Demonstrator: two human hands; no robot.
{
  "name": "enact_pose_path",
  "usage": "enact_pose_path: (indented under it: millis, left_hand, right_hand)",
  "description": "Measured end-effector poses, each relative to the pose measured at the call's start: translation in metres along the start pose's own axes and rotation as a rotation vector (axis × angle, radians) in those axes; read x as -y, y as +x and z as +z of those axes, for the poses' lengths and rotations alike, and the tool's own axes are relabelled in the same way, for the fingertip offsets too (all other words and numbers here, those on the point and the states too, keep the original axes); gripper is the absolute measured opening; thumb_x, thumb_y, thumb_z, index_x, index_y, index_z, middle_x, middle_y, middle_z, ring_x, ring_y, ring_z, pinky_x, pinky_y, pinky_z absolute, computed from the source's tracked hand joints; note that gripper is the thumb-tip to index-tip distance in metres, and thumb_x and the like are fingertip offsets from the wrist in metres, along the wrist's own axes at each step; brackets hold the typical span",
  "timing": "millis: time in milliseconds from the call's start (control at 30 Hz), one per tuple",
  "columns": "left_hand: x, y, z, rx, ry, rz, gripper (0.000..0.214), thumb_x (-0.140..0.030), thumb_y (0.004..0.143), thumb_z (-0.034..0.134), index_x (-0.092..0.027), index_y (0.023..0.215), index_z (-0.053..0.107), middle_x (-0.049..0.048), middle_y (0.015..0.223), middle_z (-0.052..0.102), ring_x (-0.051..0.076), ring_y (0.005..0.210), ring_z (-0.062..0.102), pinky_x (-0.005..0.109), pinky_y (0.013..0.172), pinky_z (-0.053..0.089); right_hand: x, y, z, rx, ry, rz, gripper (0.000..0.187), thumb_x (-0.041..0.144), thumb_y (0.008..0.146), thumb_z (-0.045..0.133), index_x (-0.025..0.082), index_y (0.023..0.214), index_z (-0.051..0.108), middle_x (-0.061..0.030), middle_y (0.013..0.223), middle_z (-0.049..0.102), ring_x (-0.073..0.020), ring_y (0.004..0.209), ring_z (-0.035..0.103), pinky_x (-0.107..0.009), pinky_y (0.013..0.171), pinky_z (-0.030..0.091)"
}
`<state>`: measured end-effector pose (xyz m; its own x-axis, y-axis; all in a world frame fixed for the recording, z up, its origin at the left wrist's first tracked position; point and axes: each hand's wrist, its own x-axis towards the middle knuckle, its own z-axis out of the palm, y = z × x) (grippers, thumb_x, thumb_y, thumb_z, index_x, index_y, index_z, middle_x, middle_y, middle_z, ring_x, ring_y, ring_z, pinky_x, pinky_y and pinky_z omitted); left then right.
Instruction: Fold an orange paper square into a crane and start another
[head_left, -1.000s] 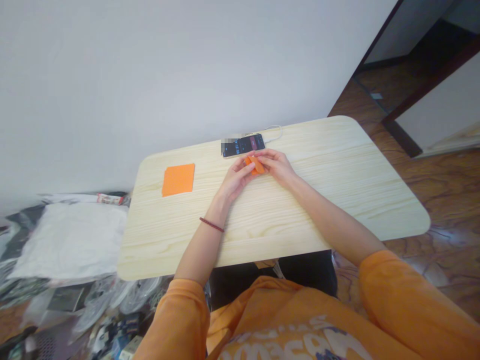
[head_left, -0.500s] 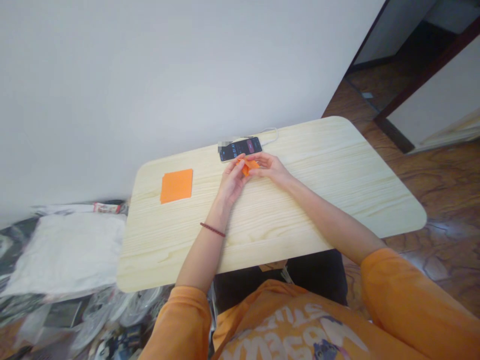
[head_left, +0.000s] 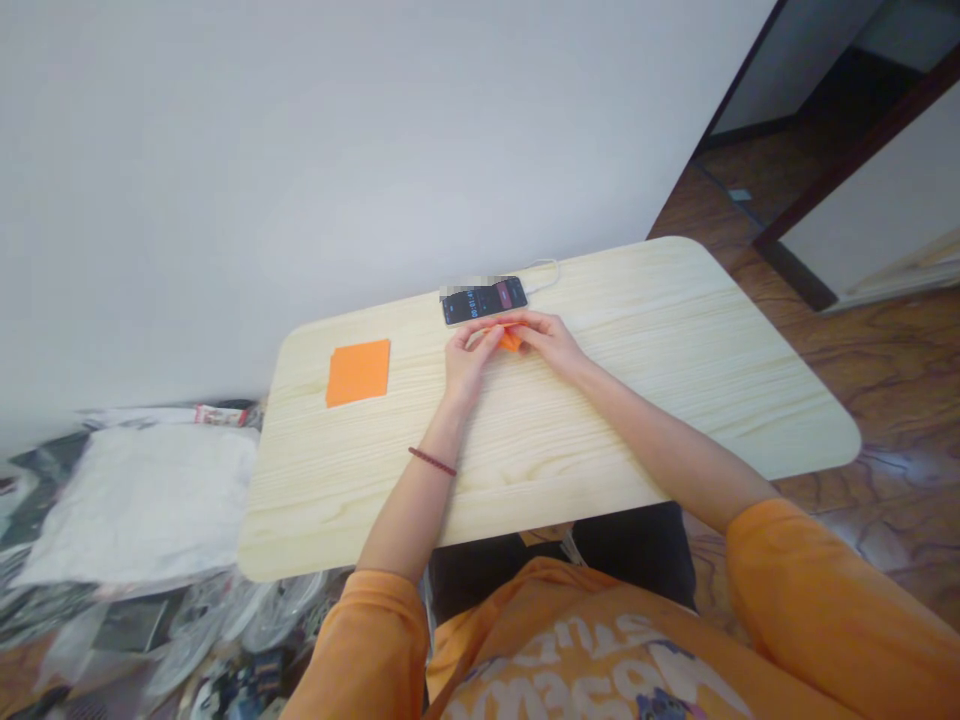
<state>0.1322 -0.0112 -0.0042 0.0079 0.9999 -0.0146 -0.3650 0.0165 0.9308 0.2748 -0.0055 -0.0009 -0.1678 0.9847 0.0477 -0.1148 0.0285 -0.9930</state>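
Note:
A small folded piece of orange paper (head_left: 511,341) is pinched between both hands over the far middle of the light wooden table (head_left: 675,380). My left hand (head_left: 469,358) grips it from the left, fingers pressed together; a dark red bead bracelet is on that wrist. My right hand (head_left: 547,337) holds its right side with closed fingers. Most of the paper is hidden by the fingers. A flat square stack of orange paper (head_left: 358,371) lies on the table to the left, well apart from the hands.
A dark phone (head_left: 484,299) with a lit screen and a white cable lies just behind the hands, near the white wall. Plastic bags and clutter (head_left: 135,500) fill the floor to the left. Wooden flooring and a doorway are on the right.
The hands have shifted slightly and pressed the orange paper lower and flatter; less of it shows now. The camera view moved a little.

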Motion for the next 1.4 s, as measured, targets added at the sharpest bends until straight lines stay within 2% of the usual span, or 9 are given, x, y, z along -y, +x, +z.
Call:
enact_pose_path:
  millis: [167,267,467,667,800,933,1100,1267,1400]
  left_hand:
    - [-0.004,-0.003,0.001,-0.033,0.153,0.077,0.025,-0.029,0.06,0.08,-0.017,0.081,0.072,0.0062,0.098,0.071,0.019,0.096,0.065,0.036,0.095,0.048]
    - [-0.003,-0.001,0.0,-0.078,0.197,0.107,0.02,-0.028,0.062,0.079,-0.017,0.078,0.074,0.007,0.097,0.072,0.02,0.101,0.064,0.037,0.096,0.047]
    - [0.0,0.001,0.0,-0.104,0.22,0.064,0.023,-0.033,0.063,0.078,-0.017,0.079,0.074,0.0073,0.092,0.073,0.021,0.092,0.067,0.037,0.089,0.05]
    - [0.0,0.0,0.002,-0.042,0.21,0.049,0.027,-0.036,0.064,0.077,-0.016,0.08,0.074,0.0062,0.085,0.074,0.02,0.085,0.068,0.034,0.086,0.051]
    - [0.001,0.0,0.002,-0.027,0.162,0.002,0.031,-0.046,0.073,0.068,-0.017,0.084,0.074,0.0069,0.088,0.074,0.02,0.089,0.067,0.031,0.081,0.051]
    - [0.003,0.002,-0.001,-0.045,0.125,-0.016,0.031,-0.038,0.072,0.07,-0.021,0.098,0.07,0.0062,0.093,0.073,0.02,0.09,0.067,0.029,0.076,0.052]
    - [0.003,0.005,-0.004,-0.075,0.09,-0.065,0.035,-0.029,0.066,0.075,-0.02,0.099,0.069,0.0073,0.108,0.069,0.02,0.1,0.064,0.03,0.081,0.051]
    - [-0.003,0.006,-0.005,-0.018,0.065,-0.181,0.032,-0.034,0.063,0.077,-0.017,0.09,0.071,0.0061,0.09,0.073,0.017,0.084,0.067,0.03,0.078,0.051]
    - [-0.007,0.006,-0.005,0.001,0.055,-0.24,0.031,-0.035,0.056,0.081,-0.015,0.075,0.068,0.0041,0.076,0.071,0.014,0.069,0.065,0.028,0.069,0.052]
  right_hand:
    - [-0.002,0.0,0.0,-0.039,0.009,-0.019,0.034,0.043,0.068,0.068,0.021,0.095,0.069,-0.004,0.098,0.07,-0.0148,0.075,0.06,-0.025,0.057,0.044]
    - [-0.002,0.001,-0.002,-0.126,-0.01,-0.05,0.037,0.043,0.064,0.074,0.021,0.093,0.066,-0.0039,0.096,0.069,-0.0152,0.077,0.062,-0.025,0.06,0.046]
    - [-0.006,0.002,-0.004,-0.254,-0.057,-0.078,0.027,0.04,0.063,0.074,0.018,0.078,0.066,-0.0025,0.074,0.067,-0.0144,0.067,0.06,-0.027,0.061,0.047]
    - [-0.004,0.0,-0.006,-0.382,-0.266,-0.146,0.017,0.031,0.068,0.07,0.018,0.079,0.073,-0.0028,0.074,0.068,-0.0145,0.067,0.059,-0.027,0.061,0.045]
    - [-0.002,-0.001,-0.007,-0.455,-0.352,-0.184,0.013,0.028,0.066,0.07,0.02,0.075,0.074,-0.003,0.076,0.068,-0.0143,0.066,0.056,-0.027,0.056,0.042]
    - [-0.003,0.0,-0.006,-0.43,-0.335,-0.227,0.009,0.026,0.064,0.072,0.021,0.072,0.074,-0.0024,0.076,0.067,-0.0138,0.066,0.055,-0.028,0.062,0.045]
    - [-0.004,0.001,-0.006,-0.375,-0.313,-0.233,0.008,0.026,0.065,0.072,0.021,0.071,0.074,-0.002,0.075,0.066,-0.0137,0.066,0.055,-0.029,0.066,0.046]
    - [-0.001,-0.001,-0.005,-0.362,-0.316,-0.196,0.012,0.031,0.065,0.073,0.022,0.073,0.074,-0.0036,0.08,0.067,-0.0145,0.069,0.056,-0.026,0.054,0.042]
    - [0.002,-0.004,-0.003,-0.346,-0.3,-0.19,0.013,0.032,0.065,0.074,0.021,0.07,0.073,-0.0042,0.079,0.066,-0.0147,0.069,0.056,-0.026,0.053,0.042]
